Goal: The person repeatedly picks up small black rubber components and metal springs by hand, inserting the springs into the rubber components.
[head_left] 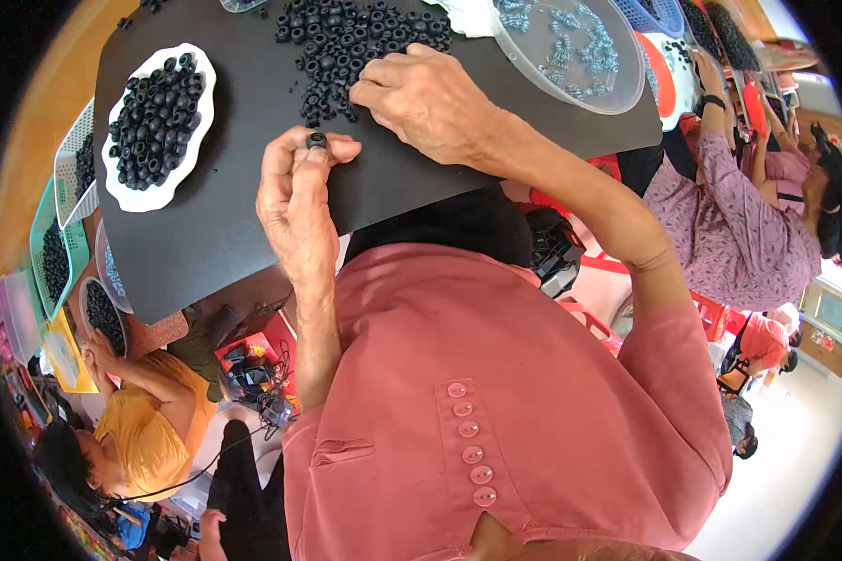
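Note:
Between the thumb and fingers of my left hand (297, 210) is a small black ring-shaped part (317, 139), its round opening facing up. My right hand (430, 105) rests at the near right edge of a loose pile of similar black parts (332, 51). Its fingers are curled together and pointed down; whatever they pinch is hidden beneath them. To the left stands a white scalloped plate (152, 200) heaped with rounder black parts (159, 117). Both hands are over the dark tabletop (229, 224).
A clear round tub (627, 101) with small bluish metal pieces (571, 51) stands at the far right. Baskets, one white (65, 173) and one green (39, 220), line the left side. A person in yellow (154, 421) sits left; another in patterned purple (734, 224) sits right.

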The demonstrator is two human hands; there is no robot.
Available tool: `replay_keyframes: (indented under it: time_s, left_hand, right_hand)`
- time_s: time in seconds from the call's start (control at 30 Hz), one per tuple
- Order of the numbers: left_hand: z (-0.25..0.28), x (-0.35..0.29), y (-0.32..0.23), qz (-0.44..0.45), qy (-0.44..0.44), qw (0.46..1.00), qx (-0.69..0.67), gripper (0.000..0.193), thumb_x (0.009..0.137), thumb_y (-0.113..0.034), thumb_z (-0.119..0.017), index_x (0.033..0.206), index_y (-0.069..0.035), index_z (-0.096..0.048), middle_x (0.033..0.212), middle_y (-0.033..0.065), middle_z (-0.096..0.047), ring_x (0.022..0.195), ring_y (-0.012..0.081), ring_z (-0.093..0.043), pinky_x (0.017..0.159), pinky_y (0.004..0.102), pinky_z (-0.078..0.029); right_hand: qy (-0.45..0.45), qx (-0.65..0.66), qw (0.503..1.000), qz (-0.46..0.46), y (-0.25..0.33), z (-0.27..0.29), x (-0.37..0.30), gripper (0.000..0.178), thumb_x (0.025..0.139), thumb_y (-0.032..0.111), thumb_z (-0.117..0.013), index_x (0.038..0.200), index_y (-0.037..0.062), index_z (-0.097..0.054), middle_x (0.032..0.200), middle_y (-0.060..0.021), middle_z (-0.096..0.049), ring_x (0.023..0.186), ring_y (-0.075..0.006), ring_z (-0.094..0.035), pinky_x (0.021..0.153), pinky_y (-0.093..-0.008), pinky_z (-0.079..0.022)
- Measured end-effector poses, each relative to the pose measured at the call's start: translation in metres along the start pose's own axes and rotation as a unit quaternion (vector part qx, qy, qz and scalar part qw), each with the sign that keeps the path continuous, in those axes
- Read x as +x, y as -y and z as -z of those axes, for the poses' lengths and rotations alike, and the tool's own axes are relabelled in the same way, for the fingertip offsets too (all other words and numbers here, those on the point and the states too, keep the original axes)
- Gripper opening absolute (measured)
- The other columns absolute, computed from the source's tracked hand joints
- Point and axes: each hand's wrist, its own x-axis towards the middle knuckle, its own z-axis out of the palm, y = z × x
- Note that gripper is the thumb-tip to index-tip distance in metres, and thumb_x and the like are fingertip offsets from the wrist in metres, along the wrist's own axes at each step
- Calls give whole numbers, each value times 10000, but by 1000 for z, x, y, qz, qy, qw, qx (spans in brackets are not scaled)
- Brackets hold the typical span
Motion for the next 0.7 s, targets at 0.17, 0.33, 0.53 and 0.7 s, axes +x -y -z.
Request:
replay_keyframes:
  time_s: [0.17, 0.33, 0.53, 0.7]
  left_hand:
    - [-3, 0, 3, 1, 11, 999, 46, 155, 910, -38, -465, 1014, 45, -543, 870, 108, -656, 827, 135, -599, 823, 261, -463]
    - [-10, -4, 4, 49, 44, 998, -9, 154, 915, -37, -457, 1015, 42, -543, 877, 125, -654, 805, 144, -597, 814, 281, -474]
    - [-13, -5, 15, 73, 76, 993, -55, 189, 914, -100, -540, 1054, 26, -559, 986, 125, -625, 886, 186, -595, 868, 350, -465]
    - [-25, -6, 12, 94, 42, 988, -113, 161, 908, 3, -484, 1048, 32, -559, 914, 55, -591, 850, 124, -577, 826, 279, -473]
  right_hand:
    - [-35, 33, 998, -28, -4, -1, 1, 176, 712, 90, -664, 883, 65, -627, 805, -46, -575, 723, -200, -597, 643, -324, -465]
    - [-88, 339, 920, -174, 11, 15, -2, 142, 756, 16, -636, 897, 18, -638, 756, -28, -615, 605, -102, -589, 566, -242, -475]
    - [-126, 632, 713, -277, 31, 11, -14, 64, 778, 1, -636, 840, -10, -646, 693, -33, -630, 564, -56, -571, 515, -192, -469]
    - [-175, 602, 725, -283, 36, 0, -24, 92, 754, 18, -666, 845, 18, -656, 744, -14, -633, 677, -70, -578, 615, -225, -483]
